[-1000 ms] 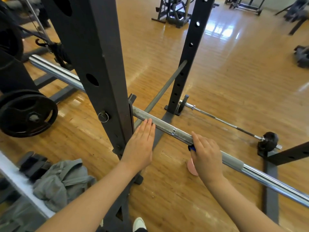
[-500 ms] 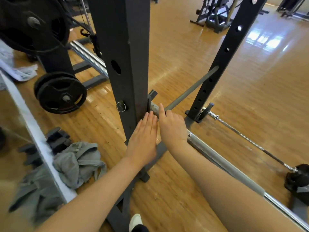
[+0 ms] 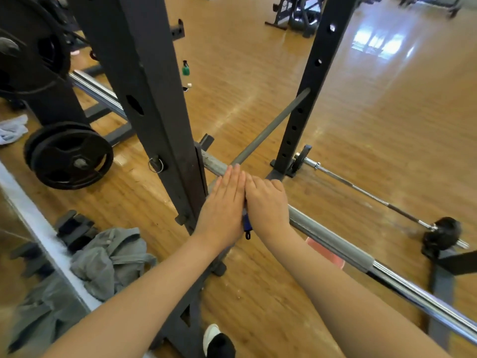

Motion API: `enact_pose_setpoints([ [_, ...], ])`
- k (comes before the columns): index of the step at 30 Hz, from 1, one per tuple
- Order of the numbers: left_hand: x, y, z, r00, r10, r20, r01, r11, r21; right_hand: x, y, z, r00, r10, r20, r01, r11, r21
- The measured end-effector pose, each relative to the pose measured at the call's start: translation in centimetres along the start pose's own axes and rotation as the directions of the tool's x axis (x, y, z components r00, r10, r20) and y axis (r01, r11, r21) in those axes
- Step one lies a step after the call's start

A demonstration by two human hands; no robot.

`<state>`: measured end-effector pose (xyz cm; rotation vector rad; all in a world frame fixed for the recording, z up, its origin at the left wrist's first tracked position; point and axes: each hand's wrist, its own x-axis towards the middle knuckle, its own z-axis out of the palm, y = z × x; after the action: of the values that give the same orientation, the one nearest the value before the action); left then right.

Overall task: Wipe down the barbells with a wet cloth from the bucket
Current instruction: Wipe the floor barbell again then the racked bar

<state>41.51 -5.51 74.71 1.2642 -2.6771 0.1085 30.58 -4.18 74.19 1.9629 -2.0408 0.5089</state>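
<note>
Wooden floor (image 3: 387, 125) under grey jacket (image 3: 113, 259)

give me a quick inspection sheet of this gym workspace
surface: wooden floor, glossy, with glare patches
job's things: barbell lies across the rack; blue cloth shows between the hands; no bucket seen
clutter: grey garment on the floor by the mirror; green bottle further off
grippers: left hand flat, fingers straight, on the bar; right hand curled over the bar and cloth
cables: nothing seen
surroundings: weight plate to the left; second bar on the floor; other machines far off
</note>
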Motion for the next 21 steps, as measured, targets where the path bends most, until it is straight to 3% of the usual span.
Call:
enact_pose_setpoints([
  [2, 0.1, 1.7, 0.3, 0.996, 0.059, 0.067, -0.057, 0.998, -0.030, -1.6, 1.2, -0.8, 0.999, 0.041, -0.011, -0.040, 0.999, 0.020],
  [4, 0.1, 2.9, 0.8, 0.992, 0.124, 0.007, -0.124, 0.991, -0.051, -3.2, 2.5, -1.7, 0.998, 0.058, 0.015, -0.058, 0.998, 0.020],
  [7, 0.2, 4.0, 0.6, 0.989, 0.129, 0.077, -0.118, 0.984, -0.133, -5.8, 4.5, -3.0, 0.997, 0.076, 0.007, -0.076, 0.997, -0.007],
  [10, 0.5, 4.7, 0.1, 0.978, 0.184, 0.101, -0.180, 0.982, -0.048, -8.4, 6.4, -4.4, 0.992, 0.125, 0.019, -0.125, 0.992, -0.020],
  [13, 0.8, 6.0, 0.2, 0.945, 0.317, 0.077, -0.316, 0.948, -0.025, -8.9, 8.2, -7.6, 0.952, 0.151, 0.267, -0.180, 0.980, 0.087],
  [15, 1.1, 7.6, 0.2, 0.917, 0.395, 0.061, -0.392, 0.918, -0.054, -8.5, 10.3, -10.1, 0.855, 0.274, 0.440, -0.374, 0.914, 0.157],
  [17, 1.3, 9.6, 0.0, 0.907, 0.415, 0.071, -0.406, 0.907, -0.111, -7.8, 12.0, -12.3, 0.857, 0.386, 0.341, -0.470, 0.856, 0.215],
  [19, 1.3, 11.3, -0.4, 0.907, 0.419, 0.049, -0.404, 0.895, -0.190, -7.1, 12.6, -13.8, 0.913, 0.407, -0.019, -0.397, 0.900, 0.179],
  [21, 1.2, 11.9, -0.4, 0.909, 0.416, 0.013, -0.401, 0.883, -0.242, -7.1, 12.0, -13.7, 0.928, 0.334, -0.163, -0.320, 0.942, 0.105],
])
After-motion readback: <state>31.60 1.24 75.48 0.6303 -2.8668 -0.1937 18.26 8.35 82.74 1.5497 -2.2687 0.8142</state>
